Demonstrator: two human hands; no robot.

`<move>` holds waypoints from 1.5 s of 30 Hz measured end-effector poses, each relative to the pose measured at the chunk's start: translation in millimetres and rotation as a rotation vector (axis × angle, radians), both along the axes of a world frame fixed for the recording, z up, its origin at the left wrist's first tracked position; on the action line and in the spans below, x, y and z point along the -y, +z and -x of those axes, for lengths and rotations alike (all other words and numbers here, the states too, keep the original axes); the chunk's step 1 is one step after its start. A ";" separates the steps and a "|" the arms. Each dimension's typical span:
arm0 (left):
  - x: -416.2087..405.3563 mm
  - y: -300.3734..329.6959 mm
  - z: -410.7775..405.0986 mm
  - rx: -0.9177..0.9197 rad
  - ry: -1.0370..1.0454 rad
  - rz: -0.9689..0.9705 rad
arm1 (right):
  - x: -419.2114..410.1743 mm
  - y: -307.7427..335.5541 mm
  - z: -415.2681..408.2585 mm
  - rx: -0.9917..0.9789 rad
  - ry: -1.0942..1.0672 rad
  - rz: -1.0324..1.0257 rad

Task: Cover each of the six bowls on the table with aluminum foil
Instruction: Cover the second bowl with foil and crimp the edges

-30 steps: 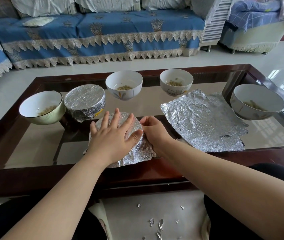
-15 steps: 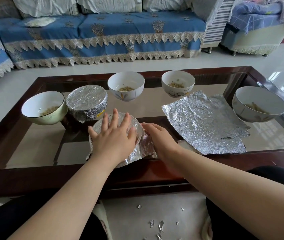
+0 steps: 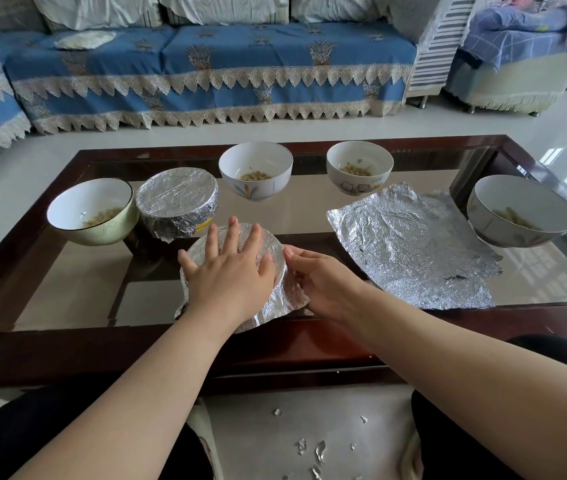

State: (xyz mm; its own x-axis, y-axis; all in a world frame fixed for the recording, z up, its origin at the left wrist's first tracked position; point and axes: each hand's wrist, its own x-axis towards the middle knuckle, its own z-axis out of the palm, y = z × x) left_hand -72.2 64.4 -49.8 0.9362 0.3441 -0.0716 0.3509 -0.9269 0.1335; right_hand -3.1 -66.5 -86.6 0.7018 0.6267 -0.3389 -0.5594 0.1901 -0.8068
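1. Left hand [image 3: 230, 271] lies flat, fingers spread and straight, pressing down on top of the foil-draped bowl [image 3: 275, 289] at the near edge of the glass surface [image 3: 67, 296].
2. Right hand [image 3: 323, 284] at the bowl's 3 o'clock side, fingers curled against the loose foil skirt, pinching it toward the bowl wall.
3. Finished foil-covered bowl [image 3: 176, 204] just beyond, at 11 o'clock of the held bowl.
4. Pale green bowl [image 3: 93, 211] at 10 o'clock, uncovered, food inside, touching the finished one or nearly so; cannot tell.
5. White bowl with wheat print [image 3: 256, 174] at 12 o'clock, uncovered.
6. White bowl with cartoon print [image 3: 360, 166] at 1 o'clock, uncovered.
7. Large bowl [image 3: 521, 211] at 2–3 o'clock, far right, uncovered.
8. Crumpled foil sheet [image 3: 410, 244] flat on the surface between the right hand and the large bowl.
9. Foil scraps [image 3: 320, 450] on the floor between the knees.
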 end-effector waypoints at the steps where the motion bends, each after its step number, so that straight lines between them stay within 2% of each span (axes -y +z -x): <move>1: 0.0 -0.1 0.0 0.001 0.001 0.001 | -0.7 -1.5 0.6 -0.007 -0.013 -0.010; 9: 0.2 -0.9 -0.4 0.000 0.009 -0.007 | -9.7 -2.5 8.3 -0.066 -0.204 -0.038; 17: 0.6 -1.5 -1.7 0.001 0.021 -0.006 | -18.3 -0.2 10.1 -0.054 -0.283 0.073; 23: 1.0 -0.6 -1.6 -0.002 0.023 -0.008 | -20.0 3.3 11.5 0.015 -0.281 0.122; 28: 1.2 -1.1 -1.5 0.006 0.027 -0.013 | -24.0 2.2 8.8 0.093 -0.391 0.170; 37: 1.2 -0.8 -0.7 0.013 0.024 -0.012 | -10.6 3.4 12.0 0.555 -0.309 0.535; 41: 2.6 1.6 -1.1 -0.013 0.028 -0.005 | -2.0 8.5 16.4 0.441 -0.219 0.409; 45: 5.0 4.0 -1.4 -0.044 0.041 0.011 | 1.3 8.1 21.6 0.411 -0.117 0.377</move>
State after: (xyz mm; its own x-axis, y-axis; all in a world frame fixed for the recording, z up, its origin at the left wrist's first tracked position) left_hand -70.9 59.4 -45.8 0.9174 0.3807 -0.1161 0.3939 -0.9102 0.1277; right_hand -24.8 -67.8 -78.5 0.8806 0.4253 -0.2090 -0.1781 -0.1117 -0.9776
